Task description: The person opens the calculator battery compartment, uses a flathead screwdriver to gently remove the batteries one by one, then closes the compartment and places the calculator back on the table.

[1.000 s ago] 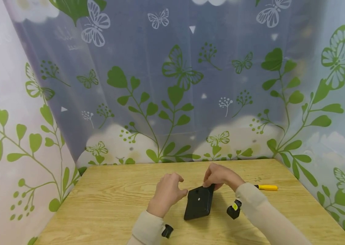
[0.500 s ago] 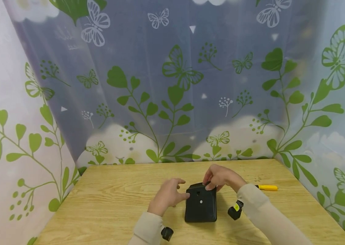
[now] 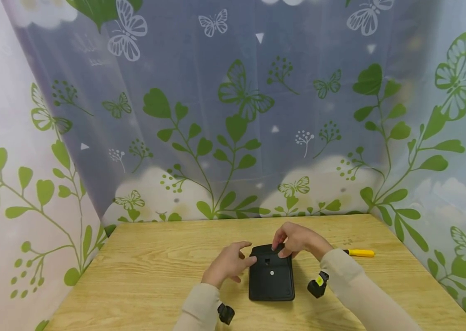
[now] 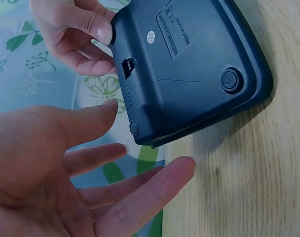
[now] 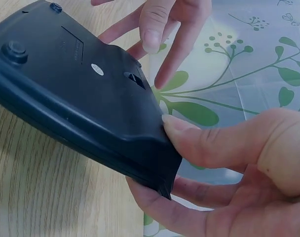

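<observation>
Calculator (image 3: 271, 286): black, lower part of the head view, just right of centre, underside up. Label (image 4: 175, 29) at the top of the left wrist view reads electronic calculator. Far end looks lifted off the table (image 3: 154, 271); near edge perhaps resting on the wood, contact unclear. Probably tilted so that the back and its small slot (image 4: 129, 67) face the eyes.

Right hand (image 3: 299, 240): grips the corner toward the upper right of the calculator, thumb on the underside, fingers on the opposite face. Corner hold seems meant to steady it while leaving most of the back uncovered.

Left hand (image 3: 229, 263): fingers loose and spread, gripping nothing, thumb at the calculator's left edge; touching or just short, cannot tell. Likely kept close as a second support.

Outward: yellow-handled tool (image 3: 361, 253), right of the frame's middle, dark end partly hidden by the right sleeve (image 3: 342, 266); kind unclear. Presumably lies there to be within reach, clear of the hands. Patterned curtain (image 3: 233, 151) fills the upper frame, likely hung as a screen
</observation>
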`<action>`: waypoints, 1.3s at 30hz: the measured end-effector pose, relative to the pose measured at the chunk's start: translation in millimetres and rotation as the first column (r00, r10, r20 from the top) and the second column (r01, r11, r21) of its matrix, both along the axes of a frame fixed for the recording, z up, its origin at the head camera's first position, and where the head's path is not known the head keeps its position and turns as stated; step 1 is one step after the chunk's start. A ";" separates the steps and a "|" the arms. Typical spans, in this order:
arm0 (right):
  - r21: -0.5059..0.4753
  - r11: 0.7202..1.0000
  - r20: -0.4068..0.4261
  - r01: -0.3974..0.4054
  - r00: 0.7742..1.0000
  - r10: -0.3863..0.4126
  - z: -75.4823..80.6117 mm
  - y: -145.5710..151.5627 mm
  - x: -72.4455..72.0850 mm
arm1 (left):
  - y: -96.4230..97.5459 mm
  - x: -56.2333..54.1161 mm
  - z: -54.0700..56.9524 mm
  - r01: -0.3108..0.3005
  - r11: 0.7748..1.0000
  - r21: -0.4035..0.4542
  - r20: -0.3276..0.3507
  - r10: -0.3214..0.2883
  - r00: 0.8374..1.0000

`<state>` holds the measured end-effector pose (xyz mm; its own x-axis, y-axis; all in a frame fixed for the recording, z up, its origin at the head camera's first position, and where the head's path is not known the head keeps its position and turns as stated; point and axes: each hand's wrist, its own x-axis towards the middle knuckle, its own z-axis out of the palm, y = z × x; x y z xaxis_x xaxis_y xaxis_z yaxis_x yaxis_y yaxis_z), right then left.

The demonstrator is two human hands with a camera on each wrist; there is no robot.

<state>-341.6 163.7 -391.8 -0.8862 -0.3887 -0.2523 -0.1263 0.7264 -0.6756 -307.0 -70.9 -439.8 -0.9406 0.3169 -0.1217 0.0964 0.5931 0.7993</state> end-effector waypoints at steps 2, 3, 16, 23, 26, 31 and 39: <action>-0.005 1.000 -0.008 -0.008 1.000 0.008 0.0 0.1 0.4 | 0.3 0.1 0.9 -0.008 1.000 -0.012 -0.009 0.008 1.000; -0.008 1.000 -0.013 -0.011 1.000 0.011 0.1 0.2 0.8 | 0.3 0.1 1.4 -0.013 1.000 -0.016 -0.012 0.013 1.000; -0.052 0.997 -0.053 -0.063 0.997 0.061 -9.7 -3.1 0.6 | -1.8 -0.5 -6.4 -0.061 0.996 0.064 0.049 0.058 0.997; -0.077 0.994 -0.060 -0.076 0.996 0.072 -9.8 -0.6 -3.7 | -0.9 -3.2 -7.1 -0.068 0.992 0.104 0.039 0.064 0.997; -0.089 0.993 -0.056 -0.075 0.996 0.070 -9.2 1.2 -5.8 | -2.2 -5.1 -6.7 -0.058 0.991 0.123 0.030 0.055 0.998; -0.119 0.989 -0.050 -0.083 0.996 0.078 -11.8 2.8 -7.3 | -4.3 -6.0 -8.7 -0.048 0.988 0.150 0.031 0.044 0.999; -0.132 0.981 -0.066 -0.143 0.989 0.136 -23.3 1.9 -4.5 | -7.4 -2.5 -16.5 -0.060 0.983 0.173 0.054 0.052 0.997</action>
